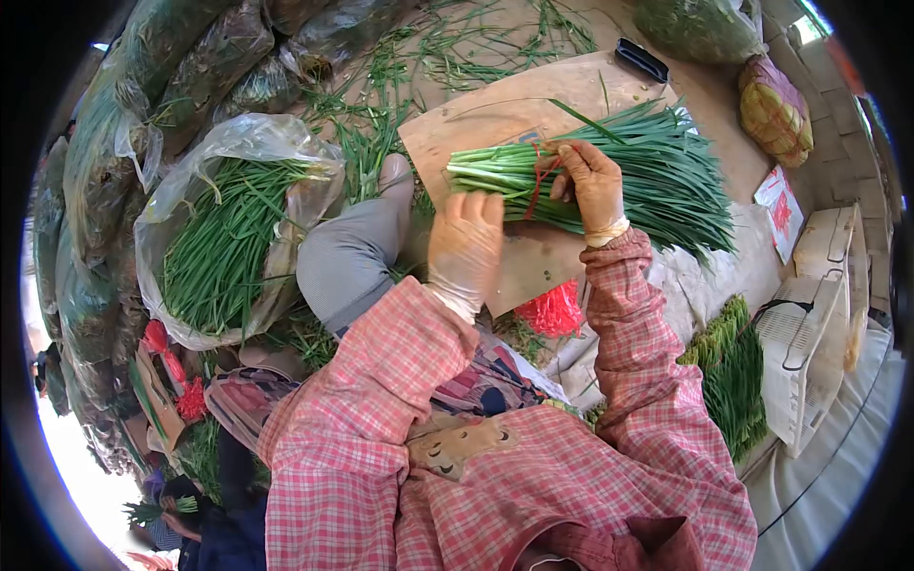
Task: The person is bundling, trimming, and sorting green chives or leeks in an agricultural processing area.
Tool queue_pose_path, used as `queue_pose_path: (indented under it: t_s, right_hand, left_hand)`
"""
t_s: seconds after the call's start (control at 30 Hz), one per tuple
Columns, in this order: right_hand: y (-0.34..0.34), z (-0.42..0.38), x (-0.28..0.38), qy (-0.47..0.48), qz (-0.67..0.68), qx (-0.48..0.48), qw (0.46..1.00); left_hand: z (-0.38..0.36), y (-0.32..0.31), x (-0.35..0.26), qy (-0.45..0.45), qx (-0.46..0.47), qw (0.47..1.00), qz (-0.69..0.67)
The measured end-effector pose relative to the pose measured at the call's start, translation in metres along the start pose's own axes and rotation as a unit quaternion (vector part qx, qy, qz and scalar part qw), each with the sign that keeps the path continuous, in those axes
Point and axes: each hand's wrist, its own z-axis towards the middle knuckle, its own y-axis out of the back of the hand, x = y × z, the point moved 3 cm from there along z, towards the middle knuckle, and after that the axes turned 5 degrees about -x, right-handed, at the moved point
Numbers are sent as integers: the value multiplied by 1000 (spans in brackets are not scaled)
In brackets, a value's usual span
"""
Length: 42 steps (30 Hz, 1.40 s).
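Observation:
A large bundle of garlic chives point(657, 176) lies across a brown board point(571, 81), pale stem ends to the left and dark leaves fanned to the right. A red tie point(535, 186) circles the stems. My right hand point(592, 186), in a thin glove, pinches the tie at the top of the bundle. My left hand point(465, 246), also gloved, is at the near side of the stem ends, slightly blurred. Its fingers are curled together; what they grip, if anything, is hidden.
An open clear plastic bag point(238, 133) of chives is at left, by my bent knee point(347, 252). Red ties point(554, 309) lie below the board. At right are a white plastic crate point(795, 352) and more chives point(733, 381). A black tray point(642, 61) lies at the board's far edge.

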Motion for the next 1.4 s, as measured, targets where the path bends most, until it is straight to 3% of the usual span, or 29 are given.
queue_pose_path:
  t_s: [0.03, 0.13, 0.23, 0.27, 0.33, 0.43, 0.47, 0.5, 0.6, 0.7, 0.73, 0.8, 0.83, 0.9, 0.93, 0.97, 1.03, 1.07, 1.13, 1.23, 1.3, 1.37, 1.4]
  right_hand:
    - [-1, 1, 2, -13, 8, 17, 1000]
    - [-7, 8, 3, -8, 9, 61, 998]
    - [-17, 22, 12, 16, -23, 89, 996]
    - [-22, 30, 17, 25, -39, 88, 995]
    - [-33, 35, 24, 44, -46, 93, 994]
    - [-36, 20, 33, 126, -149, 120, 974]
    - [-38, -7, 38, -56, -86, 117, 988]
    - [-31, -25, 8, 45, -148, 95, 983]
    - [-20, -75, -46, 84, -38, -20, 996]
    - [-23, -65, -79, 43, -110, 73, 990]
    - [-21, -69, -51, -52, -149, 129, 979]
    - [-12, -69, -8, 66, -239, 254, 935]
    - [-8, -67, 12, 120, -285, 315, 897]
    - [-15, -25, 76, -16, -311, 227, 923]
    - [-24, -1, 79, 99, -352, 191, 911]
    - [-32, 23, 82, 210, -388, 150, 885]
    - [-38, 81, 44, 322, -473, 186, 799]
    - [-37, 92, 28, 273, -576, 259, 726]
    - [-31, 111, 12, 164, -744, 378, 526]
    - [-21, 83, 33, 154, -710, 381, 572]
    - [-17, 45, 52, 289, -717, 304, 557]
    - [-15, 8, 72, 315, -712, 217, 589]
    - [-16, -9, 85, 328, -687, 176, 625]
  left_hand:
    - [4, 4, -9, -22, -71, 997, 1]
    - [33, -26, -22, -43, -98, 991, 84]
    - [53, -59, -21, -8, -89, 994, 65]
    - [55, -64, -17, -11, -134, 986, 94]
    - [58, -68, -4, -11, -137, 987, 86]
    - [75, -79, 8, -11, -152, 984, 96]
    - [83, -78, 10, -2, -141, 986, 83]
    - [88, -77, 13, 3, -128, 989, 72]
    - [98, -84, 5, -1, -153, 983, 100]
    - [87, -74, 13, -21, -102, 991, 82]
    - [83, -69, 8, -26, -86, 994, 61]
    - [71, -54, 7, -65, -74, 993, 66]
    - [65, -43, 2, -65, -110, 990, 61]
    - [42, -12, -12, -69, -159, 984, 50]
    - [29, 3, -24, 5, -85, 993, -86]
    - [15, 13, -40, 81, -6, 972, -219]
    - [-7, -10, -64, 201, 88, 842, -493]
    - [-7, -31, -69, 299, 121, 727, -606]
    - [4, -78, -80, 450, 167, 424, -768]
    - [23, -114, -83, 447, 20, 271, -852]
    - [19, -94, -86, 421, -42, 294, -857]
    - [20, -75, -88, 371, -116, 336, -858]
    - [25, -29, -75, 385, -132, 408, -817]
